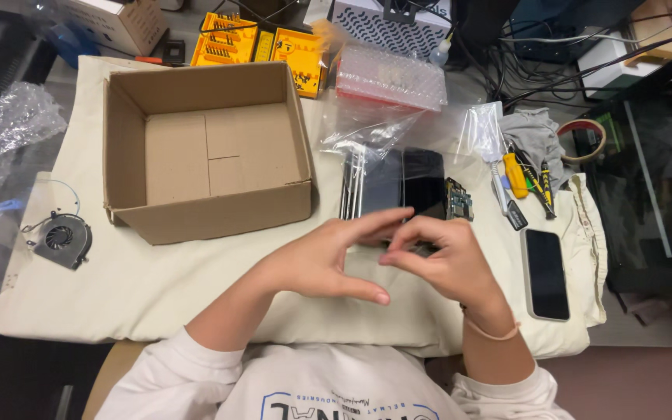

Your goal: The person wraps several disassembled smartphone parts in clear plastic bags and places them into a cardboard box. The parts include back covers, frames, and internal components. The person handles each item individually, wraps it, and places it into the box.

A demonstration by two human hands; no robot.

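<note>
Both hands meet over the cream cloth (196,280), just in front of a dark glossy slab, likely a phone panel (398,187), and that panel is our anchor. The left hand (316,260) is loosely open, fingers stretched toward the right hand, thumb pointing down; nothing shows in its grasp. The right hand (449,260) curls its fingers inward, pinched together at the tips, right at the panel's near edge; whether it grips some small part there, I cannot tell, the fingers hide it.

Touching the panel's right side sits a small circuit board (459,200). Further right of the panel lie screwdrivers with yellow handles (516,177), and beyond them a roll of tape (585,138). Right of the panel and nearer the person, a smartphone (546,274) lies face up, screen dark.

Just behind the panel, clear plastic bags (367,132) crumple, and behind those a pink bubble-wrapped pack (390,78). Left of the panel stands an open cardboard box (204,152), and well left of that a small black cooling fan (60,237). Behind the box sits a yellow screwdriver bit set (262,47).
</note>
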